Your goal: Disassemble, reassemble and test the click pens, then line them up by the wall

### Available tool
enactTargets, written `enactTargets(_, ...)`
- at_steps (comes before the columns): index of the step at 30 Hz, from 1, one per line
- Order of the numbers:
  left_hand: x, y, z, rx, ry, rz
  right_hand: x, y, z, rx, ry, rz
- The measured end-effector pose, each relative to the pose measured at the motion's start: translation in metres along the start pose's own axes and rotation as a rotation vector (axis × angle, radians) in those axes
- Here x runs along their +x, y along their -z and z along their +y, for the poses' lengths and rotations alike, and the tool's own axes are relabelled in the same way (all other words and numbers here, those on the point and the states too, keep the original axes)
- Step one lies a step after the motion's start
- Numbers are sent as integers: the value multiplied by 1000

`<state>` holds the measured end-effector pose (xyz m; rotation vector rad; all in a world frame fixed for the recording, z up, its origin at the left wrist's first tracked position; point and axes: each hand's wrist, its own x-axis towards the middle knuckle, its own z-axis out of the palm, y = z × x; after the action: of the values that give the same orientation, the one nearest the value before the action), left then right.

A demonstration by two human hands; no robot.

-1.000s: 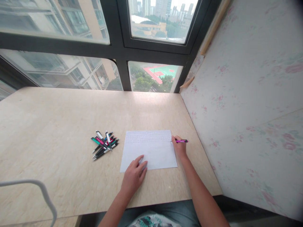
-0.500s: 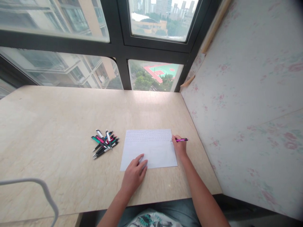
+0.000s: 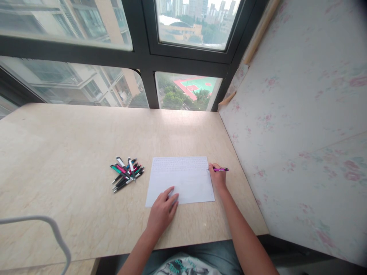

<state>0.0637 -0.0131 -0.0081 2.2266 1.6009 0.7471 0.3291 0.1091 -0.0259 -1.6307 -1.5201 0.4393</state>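
A white sheet of paper [image 3: 189, 185] lies on the pale stone-patterned tabletop, with several lines of small handwriting across its upper part. My right hand [image 3: 218, 177] grips a purple and black pen [image 3: 221, 169] at the sheet's right edge, the tip by the end of a written line. The fingers of my left hand [image 3: 164, 208] are spread and rest on the lower left part of the paper, holding nothing. To the left of the sheet is a loose pile of pens [image 3: 126, 173] in black, white, green and pink, lying across one another.
A grey cable [image 3: 51, 223] curves over the tabletop [image 3: 71, 152] at the lower left. Along the right side runs a wall [image 3: 301, 133] with floral paper. Dark window frames [image 3: 146, 63] stand behind the table's far edge.
My right hand and the pen have shifted very slightly to the right. The left hand, paper and pile of pens stay where they were.
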Motion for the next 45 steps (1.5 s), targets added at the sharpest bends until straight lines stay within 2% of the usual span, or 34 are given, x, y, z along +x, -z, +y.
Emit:
enactTargets(18,-1,-2,-1,32,-6,-19,1,-1,0,-14,23,-14)
enactTargets(45,-1,-3,-1,33,-15,-15,1,-2,2,-47,19,51)
